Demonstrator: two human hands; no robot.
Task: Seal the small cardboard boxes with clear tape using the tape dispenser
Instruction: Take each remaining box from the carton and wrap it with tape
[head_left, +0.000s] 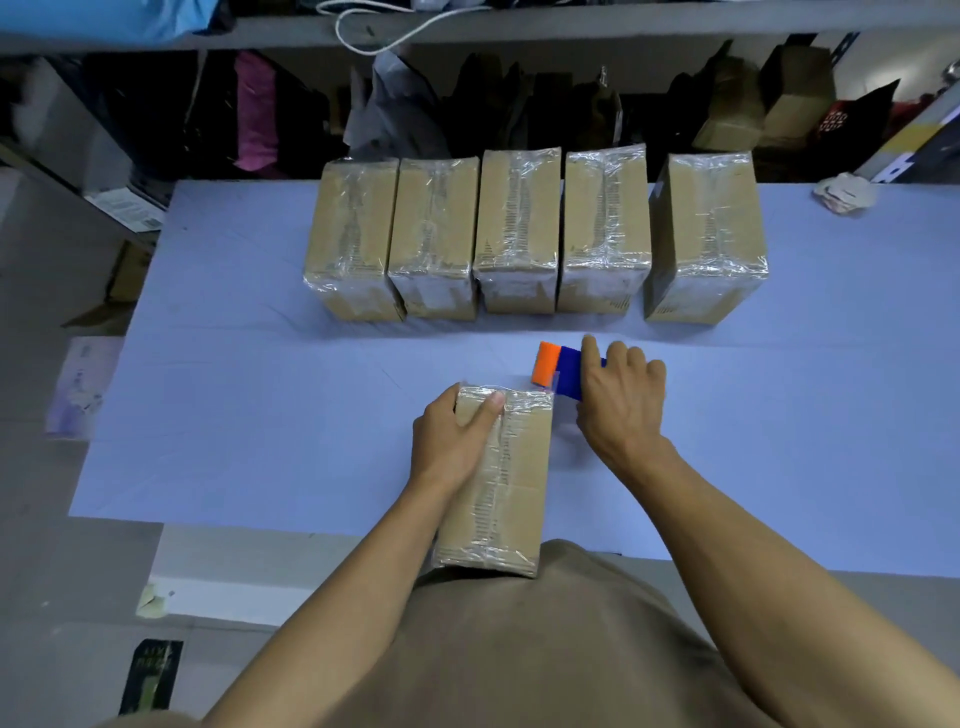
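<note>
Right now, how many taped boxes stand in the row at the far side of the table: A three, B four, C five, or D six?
C: five taped boxes stand side by side on the table, beyond the box held by the left hand.

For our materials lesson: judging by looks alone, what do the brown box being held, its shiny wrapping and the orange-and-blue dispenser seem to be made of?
Brown rectangular box: apparently matte corrugated cardboard, given its tan, dull faces.
Shiny wrapping: likely clear glossy plastic tape; it wrinkles and glints white.
Orange-and-blue tape dispenser: probably smooth moulded plastic, from its bright, even colour.
</note>
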